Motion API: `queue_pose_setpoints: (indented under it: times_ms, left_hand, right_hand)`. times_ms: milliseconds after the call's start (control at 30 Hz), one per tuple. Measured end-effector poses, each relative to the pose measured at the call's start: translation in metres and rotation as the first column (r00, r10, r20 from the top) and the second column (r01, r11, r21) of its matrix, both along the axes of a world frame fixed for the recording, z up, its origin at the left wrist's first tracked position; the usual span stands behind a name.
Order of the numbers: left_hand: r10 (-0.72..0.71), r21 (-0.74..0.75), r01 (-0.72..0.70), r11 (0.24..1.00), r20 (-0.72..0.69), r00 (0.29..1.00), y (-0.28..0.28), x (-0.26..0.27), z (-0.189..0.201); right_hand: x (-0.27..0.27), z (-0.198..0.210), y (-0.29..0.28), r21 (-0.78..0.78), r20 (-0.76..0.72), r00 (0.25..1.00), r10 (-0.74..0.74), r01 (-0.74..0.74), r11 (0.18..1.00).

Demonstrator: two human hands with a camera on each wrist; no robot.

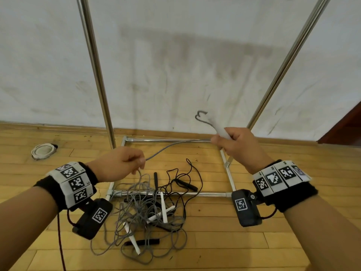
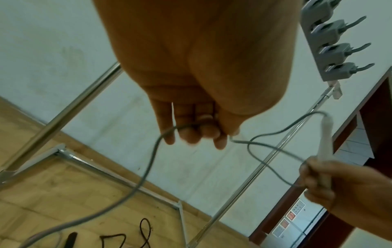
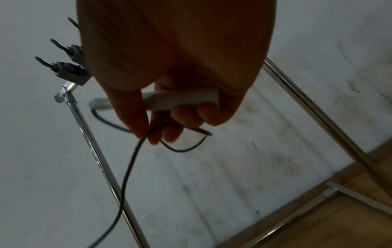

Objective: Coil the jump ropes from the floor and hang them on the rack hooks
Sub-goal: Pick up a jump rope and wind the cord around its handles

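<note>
a person stands over a wooden floor [image 1: 254,241] before a chrome rack [image 1: 93,65] set against a scuffed white wall [image 1: 175,55]. only the head view takes in the tangle of jump ropes [image 1: 148,212] on the floor, grey and black cords heaped across the rack's lower front bar, with white and black handles among them, and a separate pale coil [image 1: 43,151] lying well apart near the skirting. the wrist views alone show the grey hook strip [image 2: 331,47] high on the rack, its prongs bare; the right wrist view is dim and shows the strip from the other side.

the grey rope [image 1: 172,146] runs slack between the two hands and trails down into the heap. its white handle [image 1: 217,127] juts up from the right hand [image 1: 240,147], whose fingers [image 3: 191,117] are curled tight round the handle, with thumb and forefinger also pinching a small loop of the cord. the left hand [image 1: 119,165], held lower and nearer the pile, has its fingers [image 2: 191,134] bent together, the cord nipped between thumb and fingertips.
</note>
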State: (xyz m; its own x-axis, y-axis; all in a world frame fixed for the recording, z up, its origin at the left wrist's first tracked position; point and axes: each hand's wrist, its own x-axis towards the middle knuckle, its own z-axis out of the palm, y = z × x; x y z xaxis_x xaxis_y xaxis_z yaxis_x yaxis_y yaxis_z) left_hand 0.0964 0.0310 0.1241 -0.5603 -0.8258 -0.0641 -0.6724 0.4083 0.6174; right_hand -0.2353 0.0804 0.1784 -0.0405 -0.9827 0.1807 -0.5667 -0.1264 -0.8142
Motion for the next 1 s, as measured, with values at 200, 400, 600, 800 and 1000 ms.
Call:
queue_pose_setpoints:
  times_ms: [200, 400, 600, 800, 1000]
  left_hand:
    - [-0.052, -0.151, 0.049, 0.987, -0.018, 0.998, 0.013, -0.012, 0.018]
    - [-0.143, -0.251, 0.173, 0.952, 0.133, 0.981, 0.031, -0.044, 0.019]
    - [-0.087, -0.232, 0.065, 0.97, -0.086, 0.992, 0.035, -0.057, 0.03]
    - [-0.113, -0.138, 0.096, 0.986, -0.125, 0.986, 0.026, -0.042, 0.02]
    - [-0.041, 0.051, 0.047, 0.998, -0.105, 0.994, 0.012, -0.025, -0.001]
  right_hand:
    - [0.003, -0.018, 0.002, 0.078, -0.304, 0.953, 0.012, 0.012, 0.997]
    - [0.047, -0.021, 0.009, -0.036, -0.135, 0.984, 0.113, -0.119, 0.992]
    - [0.076, -0.029, 0.014, -0.013, -0.224, 0.947, 0.23, -0.239, 0.971]
    - [0.065, -0.02, 0.009, 0.007, -0.255, 0.95, 0.182, -0.186, 0.983]
    - [0.038, -0.005, 0.001, -0.192, -0.199, 0.978, 0.062, -0.101, 0.976]
